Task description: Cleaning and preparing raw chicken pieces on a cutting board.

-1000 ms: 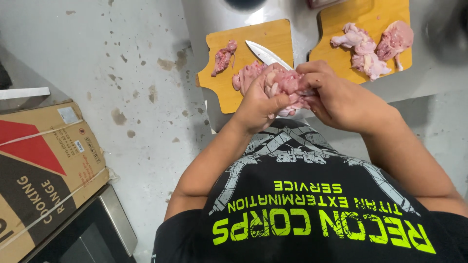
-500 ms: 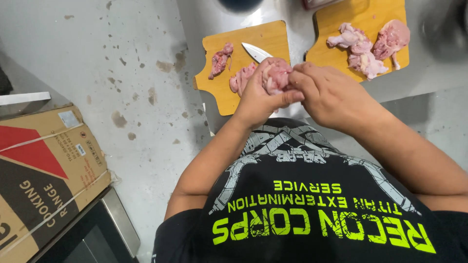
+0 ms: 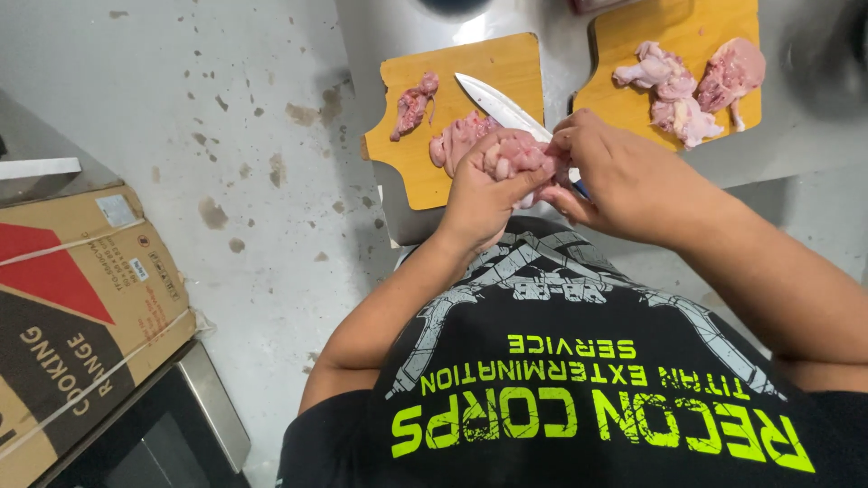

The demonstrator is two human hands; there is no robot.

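Observation:
My left hand (image 3: 484, 194) cups a raw pink chicken piece (image 3: 511, 155) just above the near edge of a wooden cutting board (image 3: 425, 172). The fingers of my right hand (image 3: 624, 176) pinch the same piece from the right. A steel knife (image 3: 493, 99) lies slanted across that board, tip pointing far-left; its handle end is hidden under my hands. Two smaller chicken bits (image 3: 413, 104) rest on the board beside the blade.
A second wooden board (image 3: 633, 27) at the far right carries several raw chicken pieces (image 3: 678, 90). Both boards sit on a steel counter (image 3: 561, 36). On the stained floor to the left stand a cardboard box (image 3: 72, 298) and a dark-fronted appliance (image 3: 154, 434).
My hands have turned the chicken piece and dropped slightly toward me, uncovering more of the knife blade. The knife and boards have stayed put.

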